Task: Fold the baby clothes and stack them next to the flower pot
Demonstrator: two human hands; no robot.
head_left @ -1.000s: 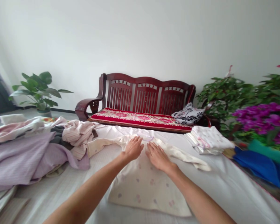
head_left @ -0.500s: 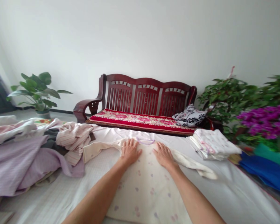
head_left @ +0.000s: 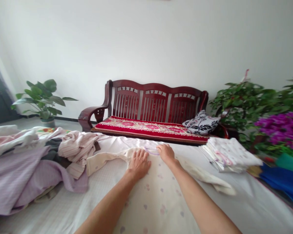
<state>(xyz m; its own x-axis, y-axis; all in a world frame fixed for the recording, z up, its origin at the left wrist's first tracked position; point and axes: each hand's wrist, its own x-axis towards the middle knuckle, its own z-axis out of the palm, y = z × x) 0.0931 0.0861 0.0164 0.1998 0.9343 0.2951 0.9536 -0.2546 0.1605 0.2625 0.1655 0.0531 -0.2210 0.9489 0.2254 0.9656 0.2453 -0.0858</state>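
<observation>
A cream long-sleeved child's top (head_left: 158, 191) with small hearts and flowers and a lilac neckline lies spread face up, its sleeves stretched out to both sides. My left hand (head_left: 138, 162) rests flat on its left shoulder, fingers extended. At the right side of the neckline, my right hand (head_left: 166, 152) has its fingers bent in and closed on the fabric edge. The top's lower end runs out of view at the bottom, between my forearms.
Loose clothes, among them a lilac garment (head_left: 17, 175) and a striped one (head_left: 78, 148), pile up on the left. A folded white stack (head_left: 230, 152) sits at right on the white sheet (head_left: 70, 208). Behind stand a wooden bench (head_left: 152, 100) and potted plants (head_left: 42, 99).
My right hand has gone from lying flat on the shoulder to curling its fingers at the neckline. My left hand stays flat there. The view has shifted slightly.
</observation>
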